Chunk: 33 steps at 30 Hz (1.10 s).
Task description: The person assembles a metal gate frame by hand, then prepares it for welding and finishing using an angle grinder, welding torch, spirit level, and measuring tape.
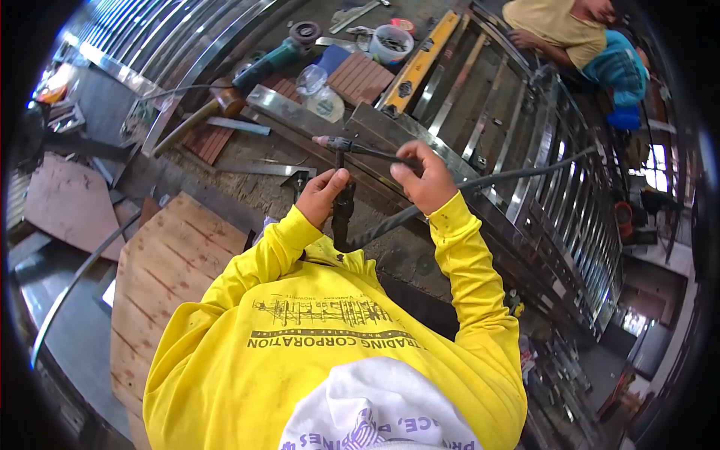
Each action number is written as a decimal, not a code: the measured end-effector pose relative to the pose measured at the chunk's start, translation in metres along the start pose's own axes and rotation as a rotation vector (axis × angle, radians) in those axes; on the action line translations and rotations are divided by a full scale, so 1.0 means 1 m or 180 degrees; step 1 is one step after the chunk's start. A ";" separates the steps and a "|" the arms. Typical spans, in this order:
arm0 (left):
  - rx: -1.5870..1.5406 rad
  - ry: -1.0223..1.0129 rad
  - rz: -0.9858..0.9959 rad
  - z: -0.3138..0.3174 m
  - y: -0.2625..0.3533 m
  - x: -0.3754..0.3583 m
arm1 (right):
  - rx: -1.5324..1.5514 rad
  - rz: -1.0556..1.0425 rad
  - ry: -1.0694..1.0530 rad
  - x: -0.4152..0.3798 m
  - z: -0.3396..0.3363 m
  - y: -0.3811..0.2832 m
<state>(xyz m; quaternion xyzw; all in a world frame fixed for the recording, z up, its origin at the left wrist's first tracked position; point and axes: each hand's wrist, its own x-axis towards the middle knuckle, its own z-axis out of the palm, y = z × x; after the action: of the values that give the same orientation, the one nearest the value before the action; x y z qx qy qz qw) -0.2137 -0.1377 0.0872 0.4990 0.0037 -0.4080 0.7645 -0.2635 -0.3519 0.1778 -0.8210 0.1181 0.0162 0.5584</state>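
Note:
My left hand (322, 196) is closed around the dark handle of a TIG welding torch (342, 214), held in front of my chest. The torch's head points left and ends in a pinkish nozzle (322, 141). From the other side of the head runs a long black back cap (375, 152). My right hand (426, 178) pinches the far end of that cap between thumb and fingers. A thick black cable (390, 223) leaves the handle's lower end and passes below my right wrist, off to the right.
Beyond my hands lie metal bars (375, 124), a yellow spirit level (421, 64), an angle grinder (274, 60), a hammer (225, 97) and a white bucket (391, 45). A wooden board (176, 277) is at left. Barred metal frames (559, 225) stand right; another person (570, 37) works upper right.

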 end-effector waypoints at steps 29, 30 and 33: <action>-0.0617 -0.0281 -0.1208 -0.035 0.017 -0.005 | 0.0576 0.0704 0.0615 0.028 0.046 -0.018; -0.0602 -0.0262 -0.1206 -0.035 0.017 -0.005 | 0.0536 0.0772 0.0597 0.028 0.047 -0.015; -0.0807 -0.0238 -0.1124 -0.044 0.006 -0.005 | 0.0951 0.0931 0.0944 0.022 0.044 0.000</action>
<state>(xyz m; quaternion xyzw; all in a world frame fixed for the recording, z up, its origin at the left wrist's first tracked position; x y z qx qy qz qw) -0.1953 -0.0999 0.0714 0.3750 0.1140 -0.5501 0.7374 -0.2375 -0.3149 0.1581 -0.6970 0.3173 -0.0415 0.6418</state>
